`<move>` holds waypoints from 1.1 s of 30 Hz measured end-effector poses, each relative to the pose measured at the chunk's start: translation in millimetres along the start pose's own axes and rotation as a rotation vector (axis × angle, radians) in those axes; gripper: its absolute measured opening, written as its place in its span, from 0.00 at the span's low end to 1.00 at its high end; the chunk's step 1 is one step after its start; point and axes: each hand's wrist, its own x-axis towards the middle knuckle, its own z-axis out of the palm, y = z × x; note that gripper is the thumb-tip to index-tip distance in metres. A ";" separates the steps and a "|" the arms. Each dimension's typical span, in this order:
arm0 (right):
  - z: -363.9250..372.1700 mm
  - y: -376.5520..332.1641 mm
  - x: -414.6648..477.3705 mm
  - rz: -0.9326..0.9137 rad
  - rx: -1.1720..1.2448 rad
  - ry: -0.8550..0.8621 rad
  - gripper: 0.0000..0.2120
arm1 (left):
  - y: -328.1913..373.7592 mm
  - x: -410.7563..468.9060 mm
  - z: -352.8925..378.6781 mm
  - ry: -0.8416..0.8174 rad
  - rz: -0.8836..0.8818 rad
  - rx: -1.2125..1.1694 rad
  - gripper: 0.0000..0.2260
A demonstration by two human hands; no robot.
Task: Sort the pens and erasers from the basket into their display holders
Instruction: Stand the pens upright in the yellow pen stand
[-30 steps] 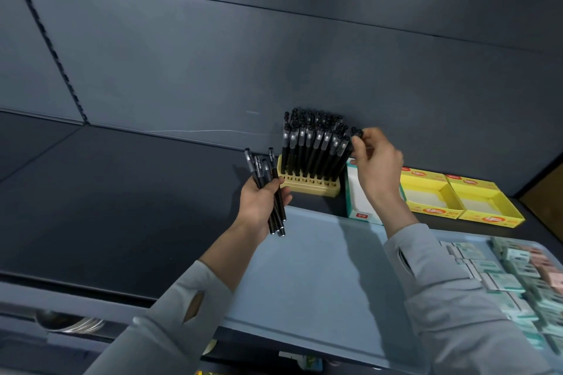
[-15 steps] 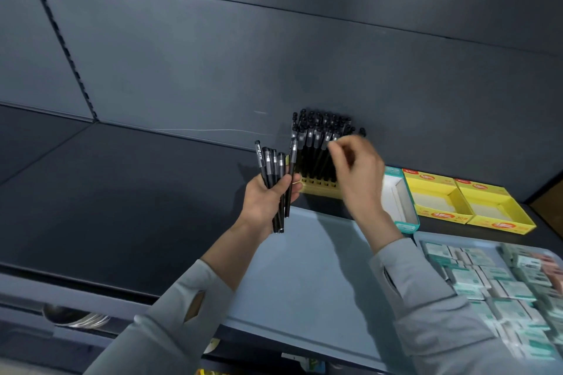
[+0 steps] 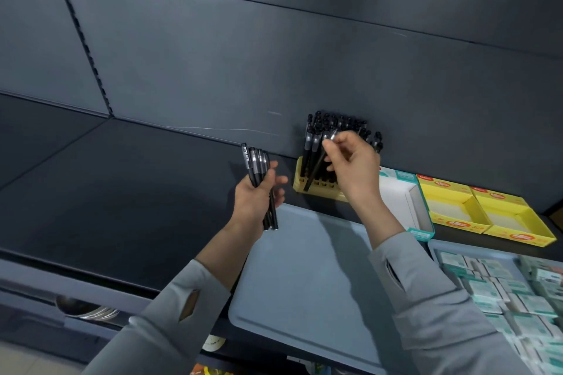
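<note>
One pen (image 3: 316, 166), pinched by the right hand (image 3: 355, 173), is angled at the yellow holder (image 3: 323, 192) on the shelf (image 3: 122, 192); spare pens (image 3: 257, 167) are clamped in the left hand (image 3: 249, 201). A free slot is needed.

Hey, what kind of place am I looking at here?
Most likely a stationery shop aisle: dark metal slotted shelving, a yellow plastic display rack packed with black pens, and open yellow cardboard display boxes beside it.
</note>
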 end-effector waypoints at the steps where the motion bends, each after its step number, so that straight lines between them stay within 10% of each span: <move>1: 0.2 -0.2 1.0 -0.022 -0.015 0.019 0.05 | 1.3 0.4 -1.3 0.022 0.005 0.000 0.08; 33: 2.3 3.0 -20.4 -0.002 -0.106 -0.092 0.09 | -13.5 1.1 23.6 -0.110 0.005 0.143 0.09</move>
